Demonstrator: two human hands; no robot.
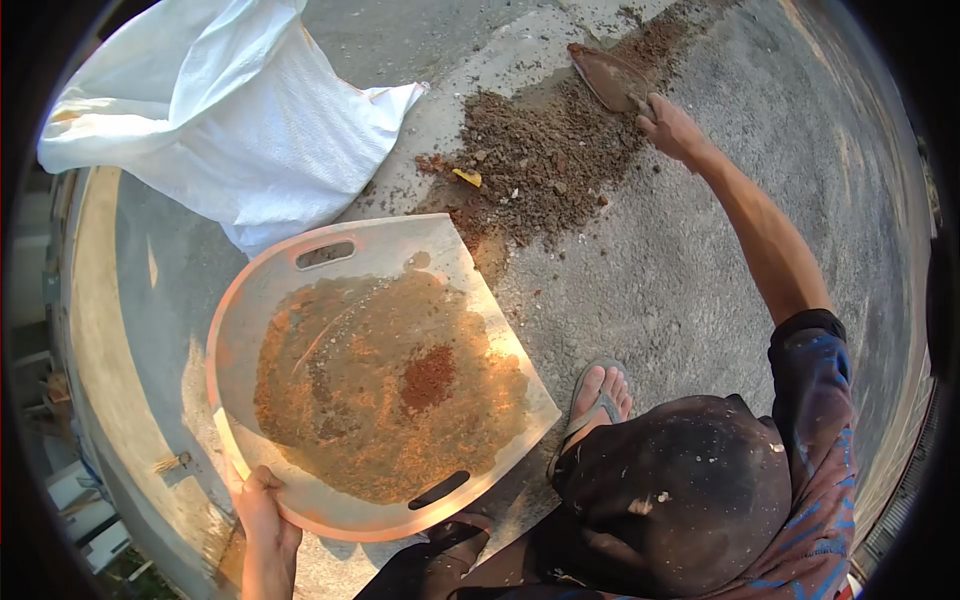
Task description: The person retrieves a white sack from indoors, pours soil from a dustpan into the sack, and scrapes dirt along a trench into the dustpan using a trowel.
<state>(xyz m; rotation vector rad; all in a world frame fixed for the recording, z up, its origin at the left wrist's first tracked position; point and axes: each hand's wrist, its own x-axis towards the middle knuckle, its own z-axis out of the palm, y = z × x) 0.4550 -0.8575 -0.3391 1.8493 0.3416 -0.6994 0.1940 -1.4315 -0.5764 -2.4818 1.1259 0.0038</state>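
My left hand (pixel 262 505) is closed on the lower left rim of a wide, pale scoop pan (pixel 235 290) with a straight open side and two slot handles. Brown residue coats its inside, with a small patch of reddish soil (pixel 428 378) near the middle. My right hand (pixel 672 130), arm stretched far forward, grips the handle of a trowel (pixel 608 78). The trowel's leaf-shaped blade, soiled brown, lies against the upper part of a heap of crumbly brown soil (pixel 560 150). The heap spreads beyond the pan's straight side.
A white woven sack (pixel 270 120) lies at the upper left, close to the pan. A yellow scrap (pixel 467 177) sits in the soil. My sandalled foot (pixel 602 392) rests on the rough concrete ground (pixel 700 270). Speckled dark cloth (pixel 680 480) fills the lower right.
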